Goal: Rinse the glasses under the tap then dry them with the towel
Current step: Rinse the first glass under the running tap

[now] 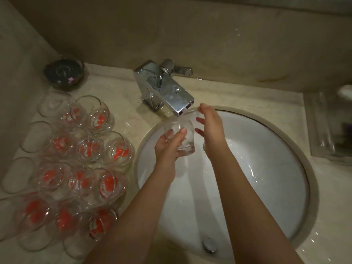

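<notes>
My left hand (167, 147) grips a clear glass (185, 134) just below the spout of the chrome tap (165, 88), over the white sink basin (257, 168). The thumb lies across the front of the glass. My right hand (211, 128) is beside the glass on its right, fingers straight and spread, close to its rim and side. Several glasses with red-orange marks (82, 161) stand crowded on the counter left of the basin. No towel is in view.
A dark round dish (63, 73) sits at the back left corner of the marble counter (122, 111). A clear rectangular tray (329, 128) stands right of the basin. The drain plug (209, 244) shows at the basin's near edge.
</notes>
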Motion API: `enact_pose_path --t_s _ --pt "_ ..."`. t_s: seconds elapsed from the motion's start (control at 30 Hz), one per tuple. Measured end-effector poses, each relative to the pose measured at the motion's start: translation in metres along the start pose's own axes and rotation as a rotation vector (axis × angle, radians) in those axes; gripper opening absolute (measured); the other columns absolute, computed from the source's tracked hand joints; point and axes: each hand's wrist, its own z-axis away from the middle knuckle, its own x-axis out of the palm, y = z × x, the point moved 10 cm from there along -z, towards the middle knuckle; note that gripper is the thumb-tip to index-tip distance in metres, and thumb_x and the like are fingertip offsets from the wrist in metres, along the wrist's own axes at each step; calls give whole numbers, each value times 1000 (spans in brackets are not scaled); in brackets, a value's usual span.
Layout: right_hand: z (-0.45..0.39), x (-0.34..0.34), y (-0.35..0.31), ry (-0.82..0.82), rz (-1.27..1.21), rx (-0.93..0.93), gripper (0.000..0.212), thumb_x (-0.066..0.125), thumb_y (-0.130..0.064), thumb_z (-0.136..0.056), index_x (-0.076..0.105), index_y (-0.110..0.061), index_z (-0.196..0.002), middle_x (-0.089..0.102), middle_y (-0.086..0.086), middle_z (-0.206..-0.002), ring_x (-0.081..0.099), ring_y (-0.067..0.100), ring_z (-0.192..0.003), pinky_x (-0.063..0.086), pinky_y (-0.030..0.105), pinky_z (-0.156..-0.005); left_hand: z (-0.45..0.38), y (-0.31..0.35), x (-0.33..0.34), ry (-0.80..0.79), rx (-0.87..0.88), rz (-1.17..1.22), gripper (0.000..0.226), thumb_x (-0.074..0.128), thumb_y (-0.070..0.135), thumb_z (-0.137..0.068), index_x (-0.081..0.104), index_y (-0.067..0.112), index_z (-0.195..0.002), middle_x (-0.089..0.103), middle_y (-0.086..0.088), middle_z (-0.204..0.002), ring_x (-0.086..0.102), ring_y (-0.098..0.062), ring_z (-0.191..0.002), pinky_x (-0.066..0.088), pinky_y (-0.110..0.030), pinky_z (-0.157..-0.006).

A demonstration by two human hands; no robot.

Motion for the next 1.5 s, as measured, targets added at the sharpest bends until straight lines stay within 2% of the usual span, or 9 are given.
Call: enact_pose_path --t_s 0.1,0.23,0.47,0.73,0.93,1.07,1.27,1.4,1.5 --pt "0 15 -39 -58 8 -115 42 41 -39 -101 44 -28 -141 43 -7 -146 43 14 -132 40 39 -108 4 1 1 -4 8 11 68 86 27 -67 59 1 -124 70 -18 -112 72 -29 -93 59 -44 -83" --pt "-1 36 -74 -119 47 -182 49 41 -40 -101 33 -31 -149 34 -6 -154 34 16 -140 32 45 -115 8 4 2 -30 3 46 54 88 20 -67 61 4 -110 70 -16 -104 71 -26 -84 60 -41 -76" --pt "0 47 -76 -130 71 -171 43 45 -38 -100 42 -32 -142 43 -5 -148 41 19 -134 36 44 -112 15 8 -3 -23 3 44 52 84 19 -72 65 5 -118 72 -15 -106 72 -25 -86 57 -49 -88" --pt "17 53 -67 -125 -5 -210 35 50 -42 -90 48 -41 -125 52 -14 -127 52 15 -124 42 46 -107 20 4 -7 -31 -7 66 40 77 16 -81 63 2 -116 71 -6 -85 71 -14 -70 57 -29 -63" --pt "19 48 -66 -135 5 -177 43 49 -36 -97 45 -32 -140 52 -7 -134 49 16 -127 40 45 -109 24 1 -8 -39 -13 64 45 85 21 -73 63 7 -109 72 -9 -91 73 -24 -80 59 -45 -82" --pt "36 26 -47 -87 10 -112 45 52 -38 -96 46 -28 -140 49 -6 -141 46 12 -129 37 38 -110 30 6 -8 -48 13 9 69 86 35 -67 59 14 -127 72 -7 -107 73 -24 -95 56 -49 -91" --pt "66 0 19 -109 30 135 22 55 -41 -94 63 -24 -106 64 -1 -119 62 12 -100 49 28 -81 42 1 -4 -105 -55 -51 61 78 49 -75 60 17 -123 72 -16 -108 72 -32 -94 59 -44 -83" --pt "79 -5 40 -190 156 236 23 60 -48 -90 60 -26 -95 65 -7 -95 64 8 -82 50 25 -66 47 -15 -11 -56 -179 -144 53 69 57 -80 64 14 -110 74 -13 -96 74 -26 -82 60 -38 -71" --pt "82 -13 54 -167 226 361 43 63 -53 -86 61 -15 -105 67 5 -102 66 19 -88 53 29 -66 52 -33 -15 -90 -335 -199 75 70 69 -71 61 12 -120 73 -13 -100 74 -25 -77 58 -34 -63"
